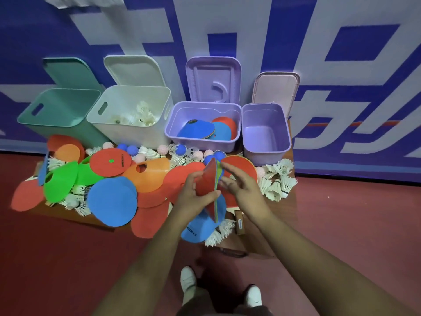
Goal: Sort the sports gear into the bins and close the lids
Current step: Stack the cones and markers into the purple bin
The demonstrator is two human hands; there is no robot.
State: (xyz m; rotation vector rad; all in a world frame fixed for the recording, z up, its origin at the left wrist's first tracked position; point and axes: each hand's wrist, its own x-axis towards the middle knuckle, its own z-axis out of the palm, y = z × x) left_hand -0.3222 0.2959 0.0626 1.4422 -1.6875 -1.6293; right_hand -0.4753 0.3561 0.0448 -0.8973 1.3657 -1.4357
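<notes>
**Stack on edge, one grip holding it**

The left grip [193, 195] pinches a stack [206, 181] of flat discs, thumb on the near face and fingers behind. It holds the stack upright on edge above the worktop [257, 240], in front of the purple bin [202, 142]. The right grip [241, 185] is spread and loose just beside the stack's far face. Whether it touches, I cannot tell.

The main risk is the stack fanning out. The discs look thin and slick, and a pinch near one rim may let the inner ones slide free and drop back into the loose discs [112, 200] below. A firmer hold from the right grip before the lift would likely prevent that.

The reach to the bin passes over balls [132, 149] and shuttlecocks [279, 181]. The shuttlecocks lie at the worktop's right edge, and a brushing forearm could sweep them to the floor.

The small bin [265, 153] stands touching the purple one, so a hurried drop could land there. The lids [213, 80] lean open behind the bins, and a knock on a rim might tip one shut.
</notes>
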